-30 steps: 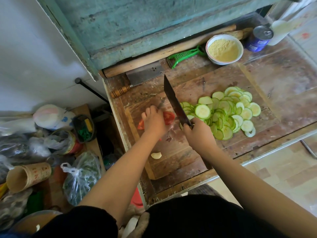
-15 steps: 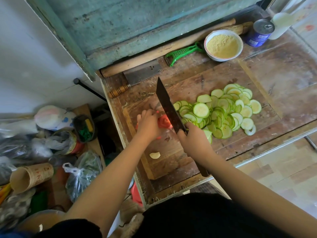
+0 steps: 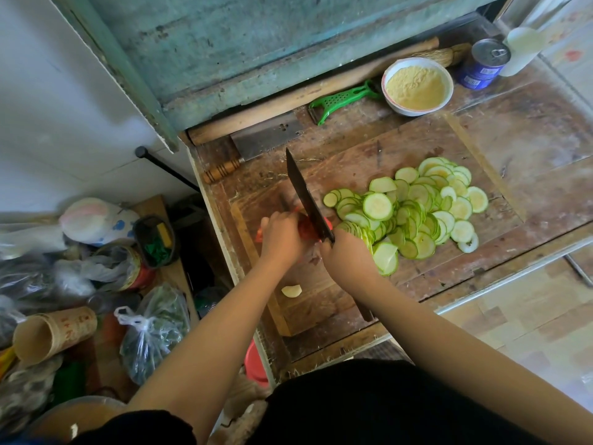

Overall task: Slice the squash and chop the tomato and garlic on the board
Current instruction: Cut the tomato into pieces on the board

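Blade now down on the tomato (image 3: 309, 228); a second ago it was lifted and angled over the squash side, with the tomato open to view beside the left hand. Since then the right hand (image 3: 348, 256) has brought the knife (image 3: 306, 200) leftward and lowered it, so the edge sits across the red flesh just ahead of both hands.

Left hand (image 3: 282, 234): fingers curled down over the tomato, pinning it to the board (image 3: 321, 303). It has crept forward with the fruit; only a sliver of red shows on its outer side and a larger patch between it and the blade.

Right hand: wrapped tight round the knife handle, knuckles up, handle itself hidden in the fist. Blade points away from the person, tip well past the left fingers.

Squash slices (image 3: 414, 210): a loose heap of thin green rounds to the right of the right hand, the nearest ones touching it. That part of the job looks finished.

Garlic clove (image 3: 292, 290): whole, pale, lying on the board just nearer the person than the left wrist. Untouched.

Reading: work has moved from squash to tomato, a cut is in progress or just begun. How many cuts the tomato already carries I cannot tell; the hand covers it. Garlic remains after that.

Risk noted: left fingertips sit close beside the blade.
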A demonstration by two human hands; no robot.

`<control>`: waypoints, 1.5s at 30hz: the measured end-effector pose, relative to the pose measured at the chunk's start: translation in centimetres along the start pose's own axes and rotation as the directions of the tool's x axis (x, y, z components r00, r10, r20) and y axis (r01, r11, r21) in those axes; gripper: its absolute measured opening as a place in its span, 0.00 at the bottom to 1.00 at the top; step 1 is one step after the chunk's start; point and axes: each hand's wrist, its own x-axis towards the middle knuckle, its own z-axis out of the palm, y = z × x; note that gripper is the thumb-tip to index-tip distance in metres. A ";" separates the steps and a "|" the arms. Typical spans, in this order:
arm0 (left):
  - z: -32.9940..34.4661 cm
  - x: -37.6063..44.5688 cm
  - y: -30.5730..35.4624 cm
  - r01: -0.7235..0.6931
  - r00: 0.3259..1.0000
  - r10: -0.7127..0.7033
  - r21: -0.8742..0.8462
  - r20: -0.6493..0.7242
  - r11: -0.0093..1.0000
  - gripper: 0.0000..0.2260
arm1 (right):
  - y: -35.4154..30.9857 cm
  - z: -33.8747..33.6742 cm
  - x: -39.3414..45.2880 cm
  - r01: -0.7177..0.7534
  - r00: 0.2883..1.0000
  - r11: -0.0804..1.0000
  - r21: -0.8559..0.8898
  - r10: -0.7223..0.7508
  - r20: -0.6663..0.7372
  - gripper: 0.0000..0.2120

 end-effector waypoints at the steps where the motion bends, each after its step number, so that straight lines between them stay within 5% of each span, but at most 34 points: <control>1: 0.0 0.0 -0.1 0.008 1.000 -0.008 -0.011 -0.003 1.000 0.10 | -0.1 0.1 0.2 -0.007 1.000 1.000 -0.004 0.007 0.005 0.12; 9: 0.2 -0.1 -0.2 0.008 1.000 -0.009 -0.056 -0.005 0.998 0.13 | 0.8 1.3 -0.3 -0.101 0.993 0.993 -0.059 0.104 0.050 0.13; 17: -0.4 0.1 -1.4 -0.035 0.986 0.050 -0.095 0.162 0.995 0.18 | 0.2 -0.5 1.5 -0.034 0.999 0.993 0.117 0.037 -0.021 0.12; 23: 0.3 -0.4 -1.5 0.029 0.999 -0.026 -0.091 0.039 0.995 0.21 | 1.3 -0.9 -1.3 0.005 0.999 0.994 0.112 0.000 -0.042 0.10; 31: 1.0 0.3 -1.8 0.088 0.996 -0.091 -0.151 -0.016 0.985 0.08 | 1.4 -0.3 -1.7 0.004 1.000 0.996 0.092 -0.004 0.001 0.08; 45: 0.2 0.1 -1.5 0.100 0.993 -0.078 -0.260 0.094 0.961 0.06 | 1.1 0.7 -1.3 -0.078 0.995 0.995 0.057 0.074 0.074 0.10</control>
